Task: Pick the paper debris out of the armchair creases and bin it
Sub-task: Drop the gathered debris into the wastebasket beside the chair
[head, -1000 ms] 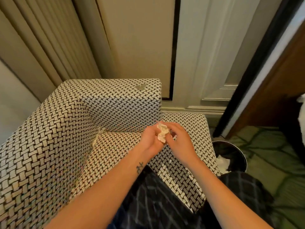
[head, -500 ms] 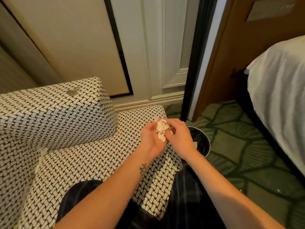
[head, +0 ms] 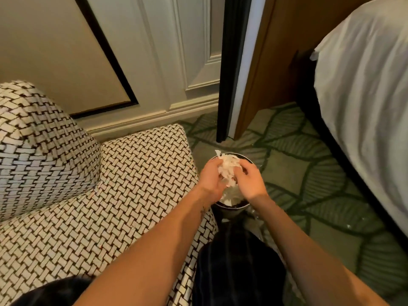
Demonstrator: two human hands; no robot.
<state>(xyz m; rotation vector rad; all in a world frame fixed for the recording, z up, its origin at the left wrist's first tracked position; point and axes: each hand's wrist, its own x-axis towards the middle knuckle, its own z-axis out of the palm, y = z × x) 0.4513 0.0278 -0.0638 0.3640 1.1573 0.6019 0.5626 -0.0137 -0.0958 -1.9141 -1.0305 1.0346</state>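
The person holds a paper wad (head: 228,168) between both hands. The left hand (head: 210,180) has its fingers curled around the left side of the wad, and the right hand (head: 250,184) pinches it from the other side with bent fingers. The two hands are close together, nearly touching under the paper. A torn edge of the wad sticks up above the fingers.

The wad is directly over the bin (head: 231,209), a round dark one standing on the floor just beside the front corner of the armchair (head: 143,173). Inside the bin, below the hands, some white scraps (head: 231,195) are lying.

The armchair has a black and white woven pattern. The person's dark trousers (head: 238,261) are at the seat edge. The bin stands on a green carpet (head: 309,173) with a leaf pattern, and a bed (head: 364,107) with white sheets is at the right.
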